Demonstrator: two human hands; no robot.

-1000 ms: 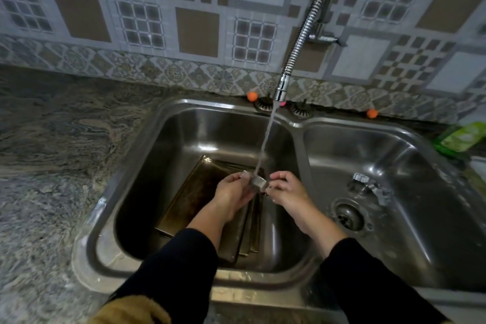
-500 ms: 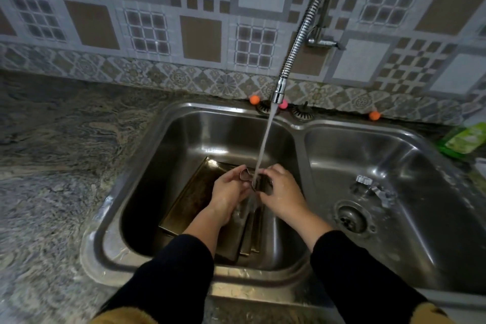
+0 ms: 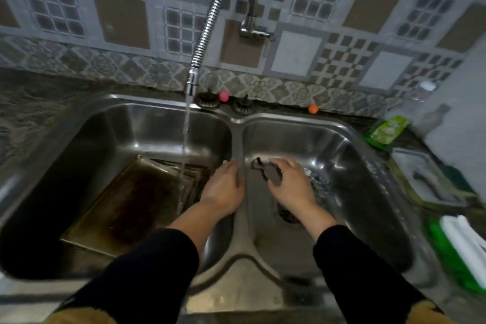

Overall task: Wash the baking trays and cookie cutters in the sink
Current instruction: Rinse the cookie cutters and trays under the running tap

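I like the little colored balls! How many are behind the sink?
2. A pink ball sits behind the left basin near the tap; an orange ball sits behind the right basin. Others may be hidden.

A double steel sink is set into a mottled stone counter. Stacked baking trays lie in its left basin. A green packet is seen on the counter at right

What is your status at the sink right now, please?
Right hand grips a cookie cutter over the right basin. Left hand open, empty, at the divider. Baking trays lie in the left basin, tap running. Nothing in the way.
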